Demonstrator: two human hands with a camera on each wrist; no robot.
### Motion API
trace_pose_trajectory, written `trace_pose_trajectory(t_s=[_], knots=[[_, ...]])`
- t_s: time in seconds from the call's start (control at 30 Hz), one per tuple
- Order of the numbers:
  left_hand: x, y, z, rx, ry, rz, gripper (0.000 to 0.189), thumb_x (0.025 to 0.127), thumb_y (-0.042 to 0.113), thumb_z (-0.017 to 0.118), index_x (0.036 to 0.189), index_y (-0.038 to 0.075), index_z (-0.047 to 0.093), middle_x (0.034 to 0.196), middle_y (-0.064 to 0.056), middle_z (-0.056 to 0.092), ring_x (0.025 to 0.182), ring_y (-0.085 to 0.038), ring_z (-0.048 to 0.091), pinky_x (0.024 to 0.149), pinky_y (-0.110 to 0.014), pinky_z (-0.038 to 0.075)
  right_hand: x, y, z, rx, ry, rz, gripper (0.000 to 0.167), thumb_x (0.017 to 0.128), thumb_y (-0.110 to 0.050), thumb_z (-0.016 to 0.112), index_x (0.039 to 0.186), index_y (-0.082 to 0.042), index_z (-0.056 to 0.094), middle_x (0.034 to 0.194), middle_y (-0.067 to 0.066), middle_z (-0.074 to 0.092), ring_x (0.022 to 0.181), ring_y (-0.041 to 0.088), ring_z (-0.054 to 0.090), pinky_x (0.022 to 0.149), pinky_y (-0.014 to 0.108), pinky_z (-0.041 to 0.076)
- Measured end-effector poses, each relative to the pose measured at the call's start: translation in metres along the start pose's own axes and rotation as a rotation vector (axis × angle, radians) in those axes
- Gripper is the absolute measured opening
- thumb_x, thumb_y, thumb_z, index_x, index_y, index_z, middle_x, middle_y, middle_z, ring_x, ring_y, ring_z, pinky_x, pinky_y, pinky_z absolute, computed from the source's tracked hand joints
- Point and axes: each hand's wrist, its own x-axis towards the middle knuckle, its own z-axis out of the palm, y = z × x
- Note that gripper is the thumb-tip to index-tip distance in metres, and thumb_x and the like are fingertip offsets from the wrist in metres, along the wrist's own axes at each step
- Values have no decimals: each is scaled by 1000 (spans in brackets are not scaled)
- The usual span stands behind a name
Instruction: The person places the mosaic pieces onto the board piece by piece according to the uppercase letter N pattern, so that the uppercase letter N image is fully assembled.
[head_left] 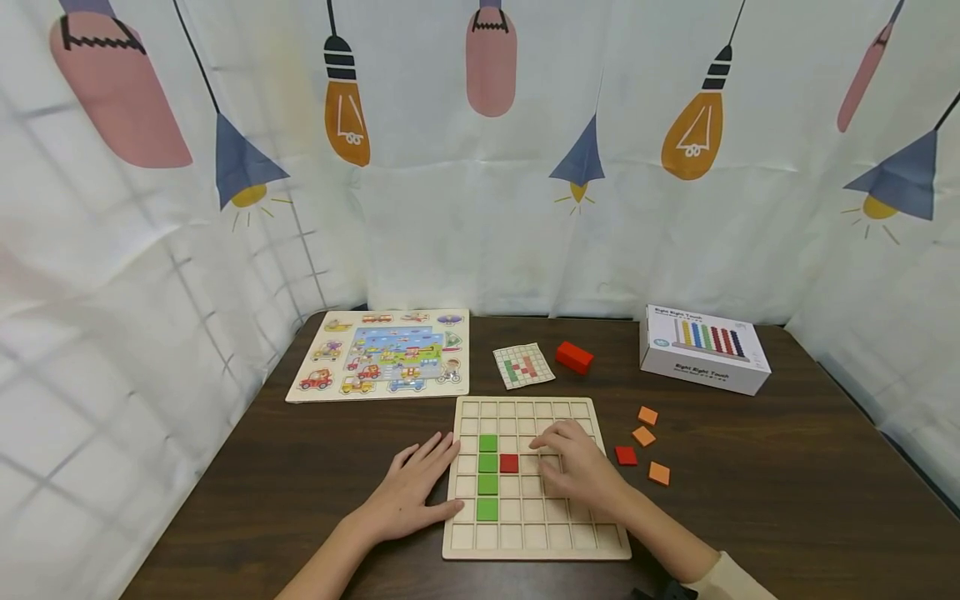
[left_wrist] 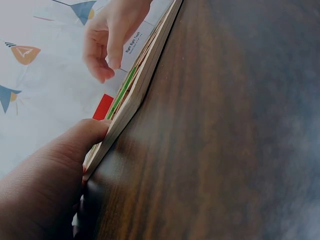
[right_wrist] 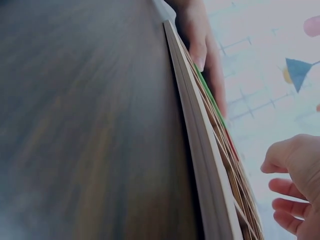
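A wooden grid board (head_left: 535, 542) lies on the table with a column of several green square tiles (head_left: 487, 484) on its left part. One red tile (head_left: 508, 463) sits in a cell to the right of that column. My left hand (head_left: 411, 498) rests along the board's left edge with fingers extended, its thumb (left_wrist: 95, 129) on the rim. Above the right half of the board hovers my right hand (head_left: 576, 467), fingers loosely bent. In the right wrist view its thumb (right_wrist: 280, 155) and fingers stand apart, with nothing seen between them.
Right of the board lie three orange tiles (head_left: 659, 473) and a red tile (head_left: 626, 456). Behind it are a pattern card (head_left: 534, 372), a red block (head_left: 574, 357), a vehicle picture puzzle (head_left: 300, 392) and a white box (head_left: 697, 379). A printed curtain (head_left: 480, 225) hangs behind the table.
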Motion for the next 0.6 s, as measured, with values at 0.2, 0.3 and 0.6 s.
trace_pose_trajectory(t_s=[0.2,0.3,0.6], knots=[[0,0,0,-1,-5,-1,81,86,64,42,147,15,21,151,-3,18,138,-21,12,102,-50,11,-8,7,-8,-6,10,20,19,73,-5,71,90,-14,69,92,-6,56,91,11,48,75,30,46],[0,0,-1,0,-4,-1,81,86,64,42,147,15,21,151,-3,18,138,-21,12,102,-50,11,-12,12,-11,-6,32,26,21,72,-3,71,90,-13,69,93,-5,56,92,12,48,75,32,47],[0,0,0,-8,-9,-4,81,86,63,43,147,15,21,151,-3,18,138,-21,11,103,-50,11,-27,24,-25,-19,97,77,23,71,-2,72,92,-11,70,92,-6,58,86,8,45,67,26,43]])
